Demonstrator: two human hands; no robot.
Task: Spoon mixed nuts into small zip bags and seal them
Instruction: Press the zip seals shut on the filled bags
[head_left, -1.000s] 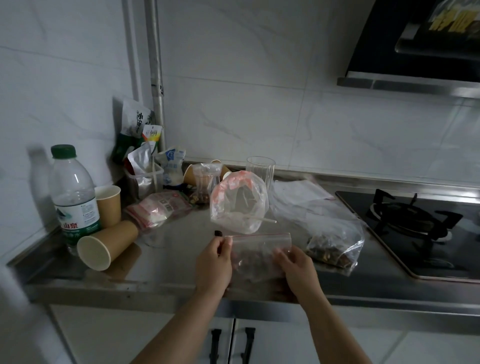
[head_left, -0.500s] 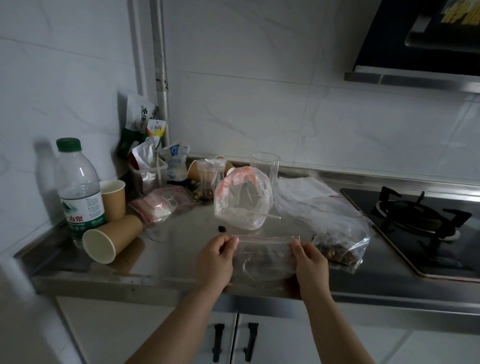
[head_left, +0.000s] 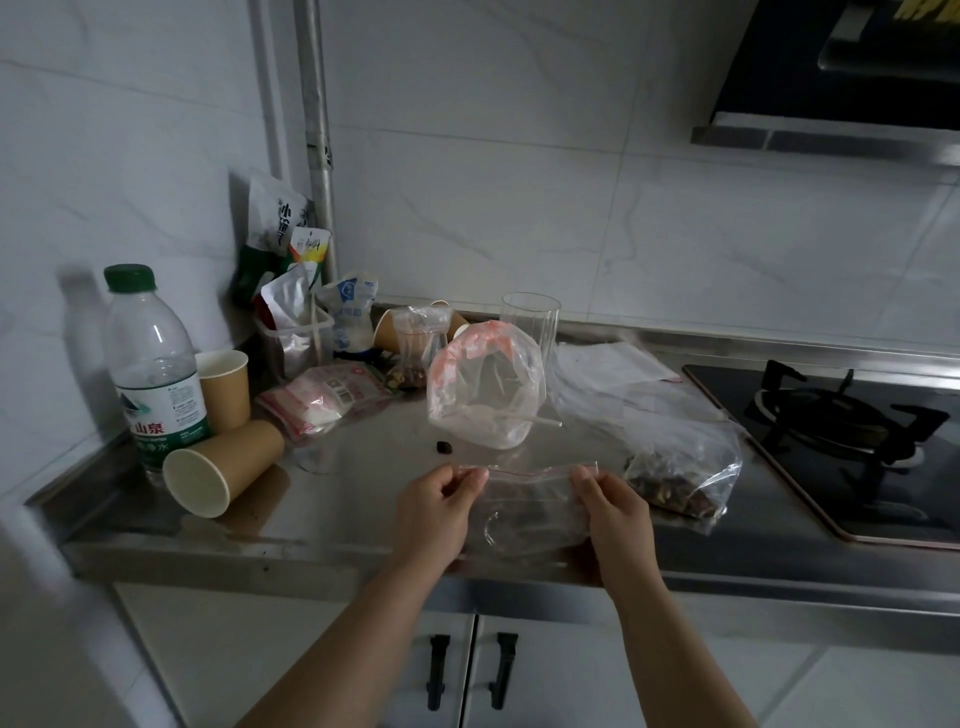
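Stainless steel kitchen bench (head_left: 322, 525) in a dim corner with white marble-look tiles, pretty cluttered tbh. Both hands are out front holding a small clear zip bag with a red seal strip (head_left: 530, 512) just above the front edge of the bench. Left hand (head_left: 434, 512) has its fingers (head_left: 470, 480) curled in, pinching the bag's top left corner; right hand (head_left: 615, 512) pinches the top right corner the same way, so the seal strip runs stretched between the two sets of fingers. Can't tell if the zip is fully closed, and what's inside is too murky to make out.

Just to the right of the right fingers lies a bigger crumpled clear plastic bag with brown mixed nuts in it (head_left: 683, 480). Beyond the fingers stands an open clear bag with a pink rim (head_left: 485, 389), a thin stick poking out of it, and a single dark nut (head_left: 444, 446) lies loose between that and the left fingers. Further left, a tan paper cup on its side (head_left: 221, 475) and a green-capped clear water bottle (head_left: 156, 369).
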